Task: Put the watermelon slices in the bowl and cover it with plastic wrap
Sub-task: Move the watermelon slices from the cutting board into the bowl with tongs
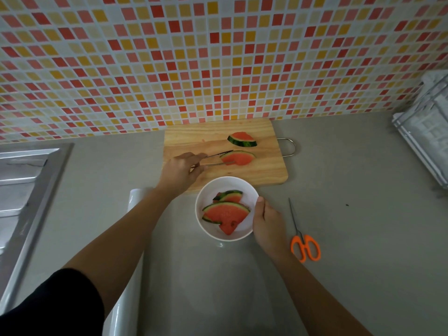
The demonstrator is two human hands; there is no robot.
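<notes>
**Slice Caught in Tongs Above the Board, Bowl Held Steady**

Nearest the person, a white roll of plastic wrap (135,200) was laid lengthwise on the grey bench (351,166), partly hidden under the left forearm. To the right, orange-handled scissors (303,236) were set down with the blades pointing away, just beside the right hand (266,224) but not touched by it.

The right hand was closed on the right side of the white bowl (211,187), with the thumb laid on the rim. The bowl was stood on the bench, against the near edge of the cutting board (194,139). Inside it, watermelon slices (224,214) were stacked, overlapping, with a larger one on top.

Beyond the bowl and to its left, the left hand (181,169) was held over the near left part of the board, its fingers pinched round metal tongs (218,154). The tongs were pointed to the right, and a third slice (238,158) was caught between their tips, well ahead of the fingers. Whether this slice was lifted clear of the wood could not be told.

Farther back on the board, a last slice (242,139) was left lying flat, apart from the tongs. A wire handle (289,146) was seen at the board's right end. A steel sink (24,178) was set at the far left, a rack (426,132) at the far right, and a tiled wall (218,57) behind.
</notes>
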